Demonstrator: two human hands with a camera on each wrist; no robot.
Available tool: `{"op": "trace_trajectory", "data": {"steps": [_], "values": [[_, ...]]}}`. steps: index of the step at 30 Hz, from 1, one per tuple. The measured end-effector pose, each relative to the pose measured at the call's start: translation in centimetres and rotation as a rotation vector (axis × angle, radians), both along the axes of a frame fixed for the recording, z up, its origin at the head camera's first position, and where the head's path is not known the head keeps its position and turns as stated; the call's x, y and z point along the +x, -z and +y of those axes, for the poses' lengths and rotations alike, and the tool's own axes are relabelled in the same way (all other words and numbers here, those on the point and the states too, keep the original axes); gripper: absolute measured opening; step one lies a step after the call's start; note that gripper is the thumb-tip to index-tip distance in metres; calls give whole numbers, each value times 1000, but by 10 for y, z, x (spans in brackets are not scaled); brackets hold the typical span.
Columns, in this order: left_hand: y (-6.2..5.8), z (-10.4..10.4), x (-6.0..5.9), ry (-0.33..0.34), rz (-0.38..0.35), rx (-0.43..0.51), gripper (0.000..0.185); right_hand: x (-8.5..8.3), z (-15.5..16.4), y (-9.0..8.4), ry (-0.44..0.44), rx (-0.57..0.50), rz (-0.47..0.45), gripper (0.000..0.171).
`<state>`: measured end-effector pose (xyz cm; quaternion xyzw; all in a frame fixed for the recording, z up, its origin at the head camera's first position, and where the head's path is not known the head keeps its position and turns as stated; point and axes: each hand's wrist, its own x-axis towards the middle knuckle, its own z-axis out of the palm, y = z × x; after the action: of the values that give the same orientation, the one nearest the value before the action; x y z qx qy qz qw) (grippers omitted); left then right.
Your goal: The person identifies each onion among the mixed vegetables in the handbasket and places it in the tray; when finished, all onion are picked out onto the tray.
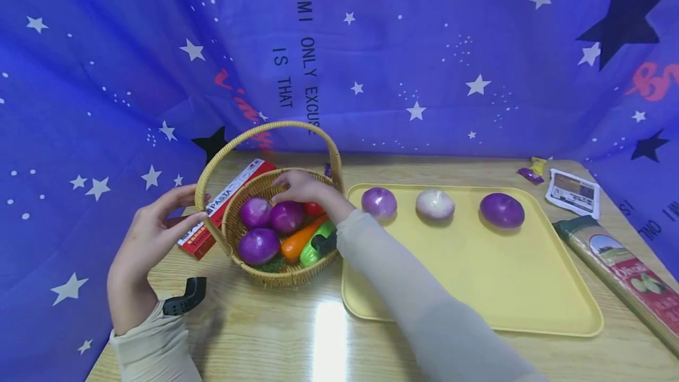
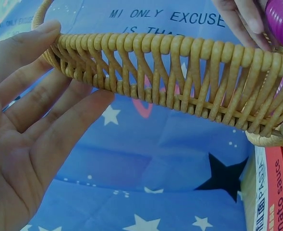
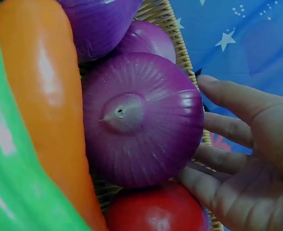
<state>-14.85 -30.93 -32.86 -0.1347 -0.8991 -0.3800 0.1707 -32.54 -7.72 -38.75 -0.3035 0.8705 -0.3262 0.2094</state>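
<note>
A wicker basket [image 1: 276,273] with an arched handle [image 1: 297,127] stands left of centre on the wooden table. It holds three purple onions, an orange pepper [image 1: 298,240], a green vegetable [image 1: 313,252] and a red tomato [image 1: 314,209]. My left hand [image 1: 159,223] reaches the handle's left foot. Its straight fingers [image 2: 59,120] and thumb touch the woven handle [image 2: 179,77]. My right hand [image 1: 299,187] reaches into the basket from the right, and its spread fingers [image 3: 227,130] lie against the far side of one purple onion [image 3: 141,120], above the tomato [image 3: 155,211].
A yellow tray [image 1: 477,276] to the right of the basket carries three onions [image 1: 379,202] [image 1: 435,204] [image 1: 501,210] in a row. A red pasta box [image 1: 228,202] lies behind the basket. A spaghetti packet [image 1: 626,270] and a leaflet [image 1: 573,193] lie at the right edge. Blue starred cloth hangs behind.
</note>
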Motion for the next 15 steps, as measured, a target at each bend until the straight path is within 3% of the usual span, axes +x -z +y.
{"op": "trace_trajectory", "data": {"steps": [9, 15], "values": [[1, -1, -3, 7, -4, 2, 40, 7, 0, -5, -34, 103, -55, 62], [-1, 0, -2, 11, -4, 2, 41, 12, 9, -9, -126, 239, -37, 67]]}}
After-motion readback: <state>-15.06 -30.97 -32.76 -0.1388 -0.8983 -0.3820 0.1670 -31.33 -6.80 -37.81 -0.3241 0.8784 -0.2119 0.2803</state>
